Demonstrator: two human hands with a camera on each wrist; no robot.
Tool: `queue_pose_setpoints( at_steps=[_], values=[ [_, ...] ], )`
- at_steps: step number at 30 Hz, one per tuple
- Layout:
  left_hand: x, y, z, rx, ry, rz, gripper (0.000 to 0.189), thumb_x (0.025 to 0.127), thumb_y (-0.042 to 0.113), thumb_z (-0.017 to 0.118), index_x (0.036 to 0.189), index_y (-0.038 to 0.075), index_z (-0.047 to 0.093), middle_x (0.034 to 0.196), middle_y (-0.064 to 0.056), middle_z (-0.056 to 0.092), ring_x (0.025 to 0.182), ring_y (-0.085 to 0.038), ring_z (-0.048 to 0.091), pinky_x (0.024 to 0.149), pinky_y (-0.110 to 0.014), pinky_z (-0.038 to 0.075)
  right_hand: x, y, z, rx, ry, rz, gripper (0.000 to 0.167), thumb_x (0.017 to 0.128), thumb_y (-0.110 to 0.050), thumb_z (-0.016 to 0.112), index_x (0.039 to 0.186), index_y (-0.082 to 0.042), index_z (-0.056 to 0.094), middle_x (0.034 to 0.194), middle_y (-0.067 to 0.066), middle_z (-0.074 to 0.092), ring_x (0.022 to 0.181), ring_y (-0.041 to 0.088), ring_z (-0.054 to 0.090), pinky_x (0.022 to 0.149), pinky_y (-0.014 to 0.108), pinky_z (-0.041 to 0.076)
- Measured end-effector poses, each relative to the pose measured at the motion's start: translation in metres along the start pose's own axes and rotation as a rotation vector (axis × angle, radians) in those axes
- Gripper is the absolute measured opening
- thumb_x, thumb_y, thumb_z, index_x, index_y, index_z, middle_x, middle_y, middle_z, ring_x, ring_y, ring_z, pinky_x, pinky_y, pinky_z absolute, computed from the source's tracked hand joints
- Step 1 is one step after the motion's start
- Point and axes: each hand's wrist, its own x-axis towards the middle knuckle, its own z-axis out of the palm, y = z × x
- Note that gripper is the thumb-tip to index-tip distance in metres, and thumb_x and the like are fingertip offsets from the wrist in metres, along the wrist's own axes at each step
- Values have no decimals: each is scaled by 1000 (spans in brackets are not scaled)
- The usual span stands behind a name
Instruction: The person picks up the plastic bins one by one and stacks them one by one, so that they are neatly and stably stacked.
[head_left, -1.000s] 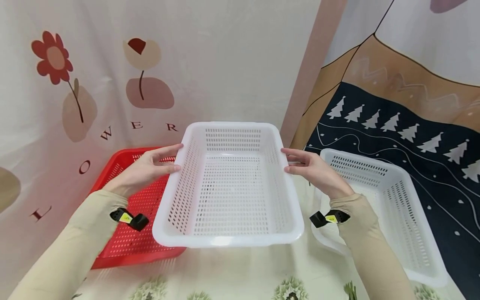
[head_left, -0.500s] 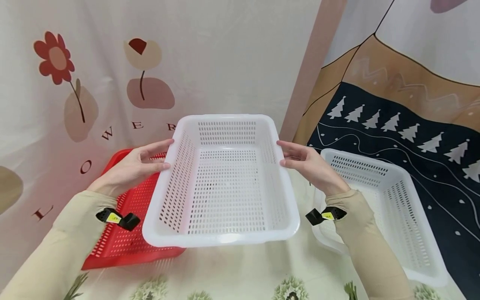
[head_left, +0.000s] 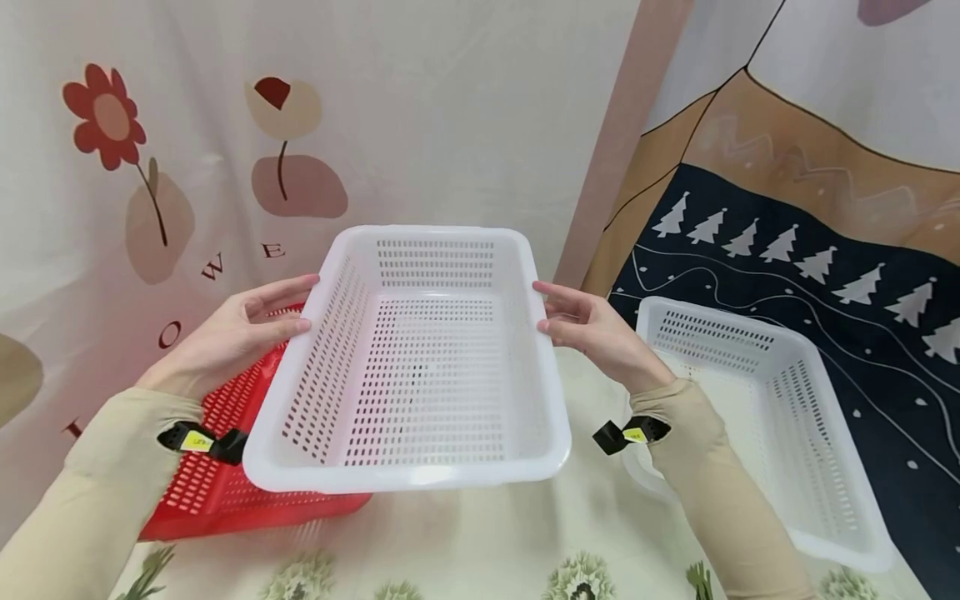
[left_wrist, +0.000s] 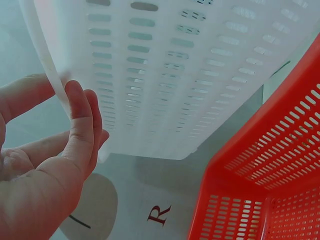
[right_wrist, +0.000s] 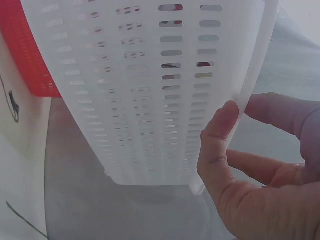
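Note:
A white perforated plastic basket [head_left: 442, 367] with nothing in it hangs above the table, its near end tilted toward me. My left hand [head_left: 217, 337] pinches its left rim, thumb on top and fingers curled under the edge, as the left wrist view shows. On the opposite rim, my right hand [head_left: 603, 337] pinches in the same way. Below and to the left lies a red perforated basket [head_left: 225, 492], partly covered by the white one. The left wrist view shows the red basket's rim [left_wrist: 220, 165] beside the lifted white wall [left_wrist: 150, 90].
At the right stands a second white basket [head_left: 817, 433], its left edge partly behind my right forearm. A floral cloth [head_left: 480, 542] covers the table. Printed fabric [head_left: 465, 117] hangs behind, and a dark tree-patterned cloth [head_left: 892, 383] is at the right.
Both hands have carried the held white basket leftward, so it covers more of the red basket. The red basket has shifted or swung slightly left. The right-hand white basket stays in place.

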Motion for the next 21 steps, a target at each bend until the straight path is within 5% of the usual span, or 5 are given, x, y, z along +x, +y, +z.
queue_pose_setpoints(
  at_steps=[11,21],
  values=[
    [-13,0,-12,-2,61,4,58,99,14,56,151,18,32,129,-4,59,103,-22,65,78,-37,56,6,-1,14,5,-29,14,61,90,-7,64,147,-8,40,125,20,57,106,28,61,92,40,49],
    [-28,-7,-23,-112,137,-39,54,98,12,57,148,17,38,125,0,61,99,-20,66,74,-36,57,13,-1,30,-4,-70,11,63,90,-7,65,147,-8,40,125,18,58,106,28,61,97,42,45]
  ],
)
